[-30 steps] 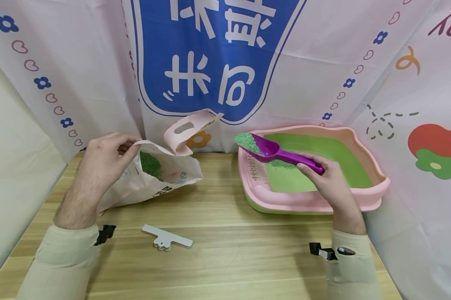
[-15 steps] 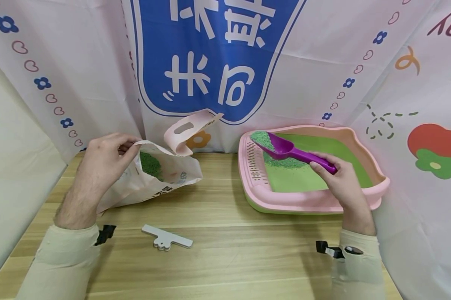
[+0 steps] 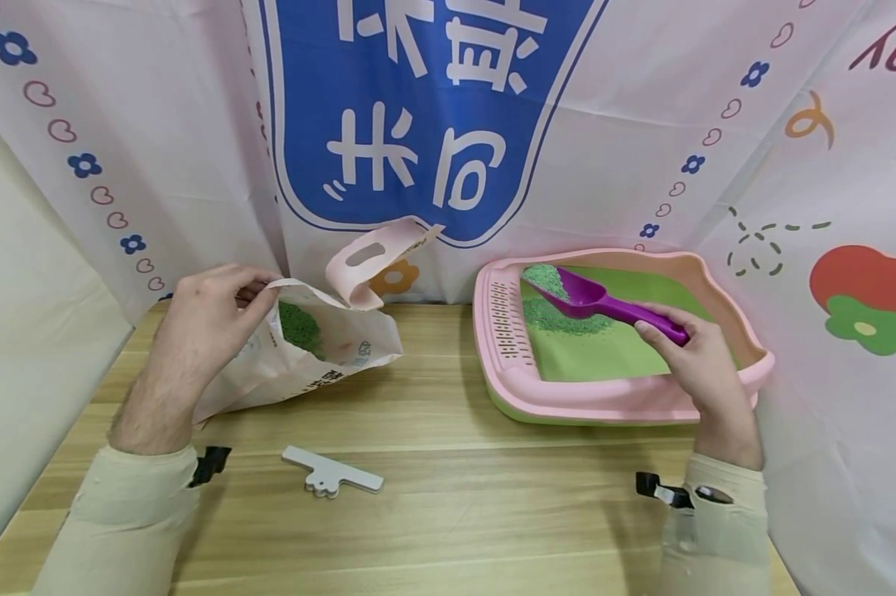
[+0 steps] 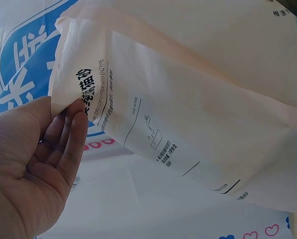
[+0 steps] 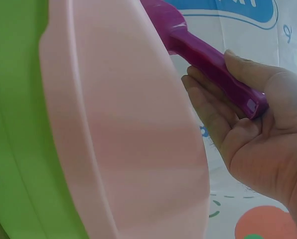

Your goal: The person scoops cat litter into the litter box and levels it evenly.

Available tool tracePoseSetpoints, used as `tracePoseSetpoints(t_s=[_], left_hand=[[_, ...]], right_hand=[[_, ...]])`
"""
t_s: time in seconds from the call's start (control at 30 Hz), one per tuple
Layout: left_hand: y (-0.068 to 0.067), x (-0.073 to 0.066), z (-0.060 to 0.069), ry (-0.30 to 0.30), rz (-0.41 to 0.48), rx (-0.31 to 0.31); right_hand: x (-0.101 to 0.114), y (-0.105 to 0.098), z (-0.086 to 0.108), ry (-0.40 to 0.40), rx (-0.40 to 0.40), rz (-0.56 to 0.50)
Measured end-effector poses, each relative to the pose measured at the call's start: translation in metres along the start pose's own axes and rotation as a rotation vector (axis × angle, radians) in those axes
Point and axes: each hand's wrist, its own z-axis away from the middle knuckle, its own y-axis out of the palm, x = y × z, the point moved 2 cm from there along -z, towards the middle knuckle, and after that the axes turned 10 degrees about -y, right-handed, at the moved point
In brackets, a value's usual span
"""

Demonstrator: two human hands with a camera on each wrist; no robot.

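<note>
My left hand (image 3: pixel 208 335) pinches the upper edge of a white cat litter bag (image 3: pixel 284 393), whose open mouth shows green cat litter (image 3: pixel 300 328) inside. In the left wrist view, thumb and fingers grip the printed paper of that bag (image 4: pixel 178 119). Over on the right, my right hand (image 3: pixel 697 352) holds a purple scoop (image 3: pixel 584 298) by its handle. Green litter fills the scoop's bowl, which is above the pink and green litter box (image 3: pixel 597 403). A patch of green litter (image 3: pixel 567 319) lies on the box floor. In the right wrist view, the pink rim partly hides the scoop's bowl.
A grey-white clip (image 3: pixel 332 472) lies on the wooden table (image 3: pixel 448 513) in front of the bag. Behind the bag, a curled pink strip with a slot (image 3: pixel 366 258) stands up against the printed cloth backdrop (image 3: pixel 604 157).
My right hand has moved right with the loaded scoop, from over the litter box's left rim to above its floor. The left hand and the bag look unchanged.
</note>
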Motion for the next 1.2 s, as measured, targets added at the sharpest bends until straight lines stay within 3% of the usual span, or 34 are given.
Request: tracePoseSetpoints(t_s=[0.23, 0.8, 1.2], left_hand=[[-0.001, 0.0, 0.001, -0.014, 0.002, 0.012], [0.0, 0.0, 0.0, -0.011, -0.001, 0.014], [-0.001, 0.0, 0.001, -0.002, 0.006, 0.008]], right_hand=[[-0.004, -0.007, 0.001, -0.006, 0.011, 0.041], [-0.014, -0.012, 0.002, 0.086, 0.105, 0.102], [-0.017, -0.014, 0.003, 0.084, 0.144, 0.131]])
